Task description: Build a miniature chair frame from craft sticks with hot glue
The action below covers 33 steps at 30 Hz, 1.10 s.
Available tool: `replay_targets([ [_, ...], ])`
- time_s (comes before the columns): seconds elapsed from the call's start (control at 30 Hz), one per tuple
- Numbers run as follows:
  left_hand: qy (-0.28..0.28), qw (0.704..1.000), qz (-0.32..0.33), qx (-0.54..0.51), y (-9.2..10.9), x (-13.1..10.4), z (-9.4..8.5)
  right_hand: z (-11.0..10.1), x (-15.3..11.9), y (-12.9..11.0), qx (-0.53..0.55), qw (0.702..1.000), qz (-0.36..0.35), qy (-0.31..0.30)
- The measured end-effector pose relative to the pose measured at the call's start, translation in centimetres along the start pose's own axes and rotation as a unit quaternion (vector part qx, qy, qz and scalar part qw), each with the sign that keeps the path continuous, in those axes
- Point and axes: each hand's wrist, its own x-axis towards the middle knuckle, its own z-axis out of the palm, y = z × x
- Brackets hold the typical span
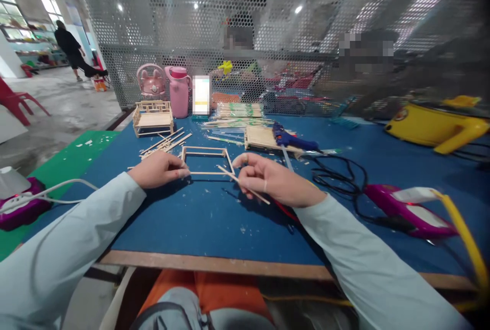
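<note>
A small rectangular frame of thin wooden sticks point(206, 173) lies on the blue tabletop in front of me. At its front left corner, my left hand point(163, 169) is closed, thumb and fingers pinching the frame. My right hand point(275, 179) is beside the frame's right end, with a loose wooden stick point(254, 194) slanting between its closed fingers. That stick's far tip points toward the front right corner. Beyond my right hand, a blue glue gun point(293, 139) rests against a flat slatted wooden panel point(260, 137).
Loose sticks point(172, 141) and a miniature wooden bench point(153, 119) sit at the left. Bundled sticks point(239, 111), a pink bottle point(178, 92) and a phone point(201, 95) line the back. Black cable point(340, 179), a purple power strip point(413, 210) and a yellow container point(424, 123) occupy the right.
</note>
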Motion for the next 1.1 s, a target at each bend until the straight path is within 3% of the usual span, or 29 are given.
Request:
replay_targets([
  [0.13,0.089,0.996,-0.011,0.008,0.5,0.4,0.6,1.3,0.3,0.2,-0.195,0.974,-0.109,0.022],
  [0.3,0.143,0.988,-0.051,-0.01,1.3,0.2,0.5,1.8,1.1,1.1,-0.373,0.89,-0.251,0.077],
  [0.4,0.17,0.984,-0.052,-0.017,1.3,0.2,0.2,2.2,1.7,1.3,-0.451,0.824,-0.306,0.155],
  [0.47,0.165,0.983,-0.067,-0.04,1.5,0.2,0.2,2.6,2.3,1.4,-0.508,0.769,-0.329,0.205],
  [0.53,0.152,0.982,-0.088,-0.069,1.7,0.2,0.3,3.0,2.9,1.5,-0.539,0.735,-0.339,0.233],
  [0.67,0.143,0.976,-0.127,-0.106,2.2,0.3,0.7,3.7,3.4,1.9,-0.521,0.74,-0.34,0.256],
  [0.77,0.138,0.975,-0.11,-0.132,2.2,0.5,1.2,3.9,3.4,2.2,-0.505,0.755,-0.327,0.26],
  [1.1,0.152,0.977,-0.092,-0.12,2.3,0.6,1.5,4.1,2.8,2.1,-0.501,0.778,-0.321,0.202],
])
